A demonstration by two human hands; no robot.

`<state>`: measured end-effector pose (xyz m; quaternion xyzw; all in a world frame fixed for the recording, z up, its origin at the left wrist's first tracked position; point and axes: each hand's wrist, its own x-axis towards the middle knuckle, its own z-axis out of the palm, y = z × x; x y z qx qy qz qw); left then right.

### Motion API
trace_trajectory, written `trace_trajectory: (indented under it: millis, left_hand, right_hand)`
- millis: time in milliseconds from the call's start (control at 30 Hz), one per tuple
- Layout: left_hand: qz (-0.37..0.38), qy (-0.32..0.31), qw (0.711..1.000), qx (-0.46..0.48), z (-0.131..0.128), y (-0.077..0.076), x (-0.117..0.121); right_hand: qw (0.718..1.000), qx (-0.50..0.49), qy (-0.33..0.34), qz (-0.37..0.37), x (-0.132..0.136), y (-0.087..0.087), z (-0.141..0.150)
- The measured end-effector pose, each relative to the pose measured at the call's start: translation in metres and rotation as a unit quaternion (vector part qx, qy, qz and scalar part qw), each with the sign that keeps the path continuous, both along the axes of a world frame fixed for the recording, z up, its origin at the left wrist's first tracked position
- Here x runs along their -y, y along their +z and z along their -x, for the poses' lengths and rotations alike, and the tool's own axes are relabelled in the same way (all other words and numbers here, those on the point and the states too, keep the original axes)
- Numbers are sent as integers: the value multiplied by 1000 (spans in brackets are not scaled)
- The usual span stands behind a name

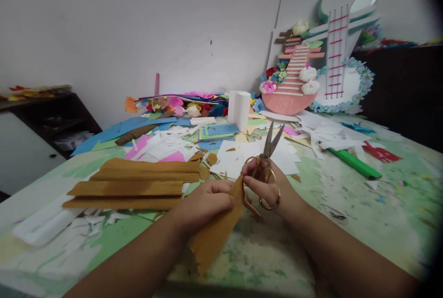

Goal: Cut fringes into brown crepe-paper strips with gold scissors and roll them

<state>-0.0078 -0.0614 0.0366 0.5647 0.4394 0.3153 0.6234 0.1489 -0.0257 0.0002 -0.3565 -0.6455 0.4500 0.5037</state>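
Observation:
My left hand (pixel 207 203) is closed on a strip of mustard-brown crepe paper (pixel 221 233), which hangs down toward the table's near edge. My right hand (pixel 261 180) pinches the upper end of that strip. Hooked on the same right hand is a pair of scissors (pixel 268 148) with gold handles, its blades parted and pointing up, away from the paper. To the left of my left hand, a folded stack of the same brown crepe paper (pixel 138 183) lies on the table.
White and brown paper scraps (pixel 166 143) cover the table (pixel 387 210). A white roll (pixel 238 110) stands toward the back, near colourful paper flowers (pixel 176 102). Paper instrument models (pixel 289 99) lean at the back right. A green roll (pixel 356 163) lies to the right.

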Motion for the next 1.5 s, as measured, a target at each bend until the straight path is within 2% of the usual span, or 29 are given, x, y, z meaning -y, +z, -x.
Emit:
trace_trajectory:
  millis: [100,200,300,367,400,433,467,500,533,600,667,800,900,1000,1200,1267,1400,1500]
  left_hand:
    - [16,2,1000,-7,2,0,1]
    - [36,-2,999,-14,3,1,0]
    - [1,14,1000,16,6,4,-6]
    - [-45,69,992,99,11,7,-13]
    - [-44,126,978,158,13,7,-16]
    - [-41,218,950,218,14,7,-19]
    - [-27,273,925,261,15,7,-21]
    - [-7,313,904,290,14,5,-22]
    - [21,321,897,303,12,2,-22]
    - [84,287,913,277,4,-5,-20]
    - [109,237,935,239,-8,-14,-17]
    - [52,169,958,227,-26,-28,-15]
    - [-14,152,961,231,-27,-32,-16]
    - [-38,128,967,217,-23,-32,-15]
    - [-44,93,974,202,-22,-31,-14]
    - [-39,96,974,202,-23,-33,-14]
    - [-27,171,964,203,-26,-35,-15]
    - [-27,201,956,213,-27,-33,-17]
  right_hand:
    - [999,3,29,14,5,5,0]
    - [999,23,29,22,9,8,0]
    - [1000,5,10,21,9,8,-1]
    - [999,-37,-23,12,6,7,-1]
    - [997,-63,-50,6,4,7,-2]
    - [993,-89,-82,4,2,7,-2]
    - [987,-117,-113,4,1,8,-2]
    - [980,-143,-140,9,0,8,-3]
    - [972,-167,-162,16,0,9,-3]
    - [961,-208,-181,35,1,10,-2]
    - [955,-235,-173,55,3,11,1]
    - [962,-227,-124,90,9,7,8]
    - [980,-147,-95,96,11,5,11]
    - [986,-94,-101,98,11,3,10]
    - [977,-145,-99,123,13,4,12]
    - [972,-154,-110,137,15,5,15]
    - [973,-152,-112,136,18,6,17]
    - [984,-84,-78,134,18,7,16]
